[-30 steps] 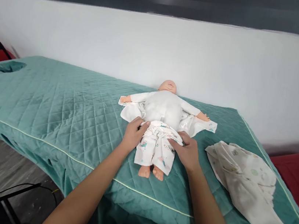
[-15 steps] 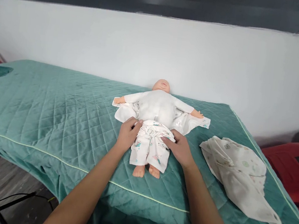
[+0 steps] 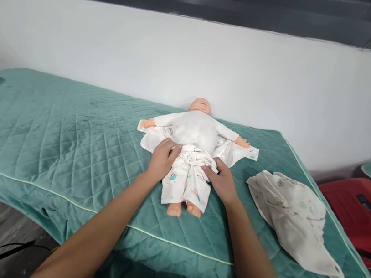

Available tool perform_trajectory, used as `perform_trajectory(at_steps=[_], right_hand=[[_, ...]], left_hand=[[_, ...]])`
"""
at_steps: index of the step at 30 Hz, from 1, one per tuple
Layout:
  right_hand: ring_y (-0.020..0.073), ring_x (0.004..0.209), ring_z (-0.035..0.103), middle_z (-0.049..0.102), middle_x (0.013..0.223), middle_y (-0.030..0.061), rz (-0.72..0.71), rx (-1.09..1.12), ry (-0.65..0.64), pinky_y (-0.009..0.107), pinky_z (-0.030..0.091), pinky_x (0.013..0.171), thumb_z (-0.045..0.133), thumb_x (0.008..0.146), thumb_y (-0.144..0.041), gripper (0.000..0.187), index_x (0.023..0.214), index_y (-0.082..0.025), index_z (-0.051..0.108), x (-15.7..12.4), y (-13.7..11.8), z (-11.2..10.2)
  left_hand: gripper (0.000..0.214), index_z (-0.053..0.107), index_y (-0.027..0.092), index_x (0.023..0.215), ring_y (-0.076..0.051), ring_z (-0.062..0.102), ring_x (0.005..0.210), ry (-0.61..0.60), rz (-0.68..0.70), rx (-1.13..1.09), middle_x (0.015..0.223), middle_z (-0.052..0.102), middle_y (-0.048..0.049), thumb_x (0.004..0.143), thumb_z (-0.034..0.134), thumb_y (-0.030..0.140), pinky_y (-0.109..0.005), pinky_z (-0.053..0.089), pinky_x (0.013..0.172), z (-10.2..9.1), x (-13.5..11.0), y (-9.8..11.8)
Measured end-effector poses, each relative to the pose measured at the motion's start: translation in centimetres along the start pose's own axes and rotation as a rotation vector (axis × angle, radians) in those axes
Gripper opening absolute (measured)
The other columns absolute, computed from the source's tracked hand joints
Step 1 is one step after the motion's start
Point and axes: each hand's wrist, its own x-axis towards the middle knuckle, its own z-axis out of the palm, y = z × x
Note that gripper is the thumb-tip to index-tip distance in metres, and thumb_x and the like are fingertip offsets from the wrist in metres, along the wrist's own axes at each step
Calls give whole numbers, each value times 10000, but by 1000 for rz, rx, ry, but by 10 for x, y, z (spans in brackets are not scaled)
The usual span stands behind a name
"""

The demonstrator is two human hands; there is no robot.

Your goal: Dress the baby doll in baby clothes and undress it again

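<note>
At frame centre, I view the left hand [image 3: 163, 159] and right hand [image 3: 223, 179] gripping the trousers [image 3: 187, 178] on the doll [image 3: 195, 129]. Bundled cloth [image 3: 295, 214] occupies lower right; a red case [image 3: 350, 215], right edge.

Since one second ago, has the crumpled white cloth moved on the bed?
No; the crumpled white cloth lies at the same place relative to the green bed.

1. The doll [image 3: 195, 131] had a smooth, plastic-looking head [image 3: 200, 105] and a matt cloth torso [image 3: 194, 127].
2. The trousers [image 3: 179, 179] were soft, creased cloth.
3. The bed cover [image 3: 68, 141] was quilted, velvety cloth.
4. The red case [image 3: 347, 212] at right appeared plastic.
5. The far wall [image 3: 197, 58] was smooth and matt.
</note>
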Motion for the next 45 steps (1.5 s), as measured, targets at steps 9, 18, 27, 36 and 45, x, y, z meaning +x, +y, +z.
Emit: perform_trajectory(at_steps=[9, 18, 27, 36, 45], right_hand=[[222, 978, 594, 671, 1097, 10, 12, 25, -30, 336, 491, 831, 798, 760, -525, 524, 1164, -261, 593, -1, 1, 3], [219, 912, 594, 678, 984, 1, -22, -65, 21, 357, 475, 855, 755, 775, -504, 367, 1004, -245, 633, 1, -4, 5], [197, 782, 547, 630, 825, -19, -33, -106, 89, 332, 428, 737, 738, 775, -470, 264, 879, -247, 643, -8, -7, 6], [193, 744, 518, 587, 764, -23, -1, -66, -12, 327, 418, 694, 716, 798, -504, 286, 862, -239, 628, -46, -12, 6], [348, 1198, 569, 596, 1310, 97, -69, -139, -133, 511, 462, 1030, 929, 580, -455, 893, 1333, -273, 485, -80, -32, 8]], left_hand=[[345, 422, 217, 673, -155, 456, 698, 25, -52, -21, 696, 458, 17, 977, 503, 358, -302, 345, 686, 3, 10, -10], [374, 408, 218, 674, -167, 472, 713, -74, -124, -53, 714, 471, 3, 990, 466, 411, -305, 375, 696, -22, -54, 18], [1180, 281, 275, 1534, -394, 308, 1483, -309, 49, -127, 1577, 295, -193, 582, 870, 648, -542, 314, 1208, -36, -99, 8], [1144, 296, 284, 1536, -393, 363, 1465, -298, 55, 66, 1533, 365, -189, 602, 905, 540, -555, 342, 1203, -35, -97, 13], [1108, 336, 252, 1527, -361, 485, 1315, -395, 116, 104, 1382, 483, -158, 618, 885, 568, -526, 401, 1136, -43, -82, 12]])
